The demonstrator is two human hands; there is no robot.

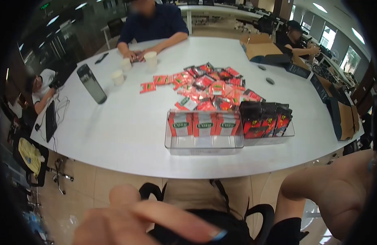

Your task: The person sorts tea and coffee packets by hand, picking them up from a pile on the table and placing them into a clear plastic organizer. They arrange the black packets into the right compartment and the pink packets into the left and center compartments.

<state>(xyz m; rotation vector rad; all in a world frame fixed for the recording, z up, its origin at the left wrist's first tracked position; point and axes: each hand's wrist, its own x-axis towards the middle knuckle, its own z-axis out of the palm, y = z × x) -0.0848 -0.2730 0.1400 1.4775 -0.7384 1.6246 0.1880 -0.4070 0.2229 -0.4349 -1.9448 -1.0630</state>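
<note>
Close to the camera at the bottom left, my left hand [143, 220] is blurred, its fingers apart, one stretched rightward, with nothing visible in it. My right hand [343, 192] is raised at the right edge; its fingers are out of sight. Beyond them on the white table [115, 139] is a clear bin [203, 149] with red-and-white packets [203, 125] along its back. A second clear bin [270, 141] beside it holds black-and-red packets [264, 122]. Behind both bins lies a loose pile of red and black sachets [213, 85]. Neither hand touches these.
A grey bottle [91, 84], paper cups [151, 60] and a phone [101, 58] are at the far left. Open cardboard boxes [262, 47] line the right side. A person [153, 24] sits opposite; others sit left and right. Chair armrests [264, 216] flank my lap.
</note>
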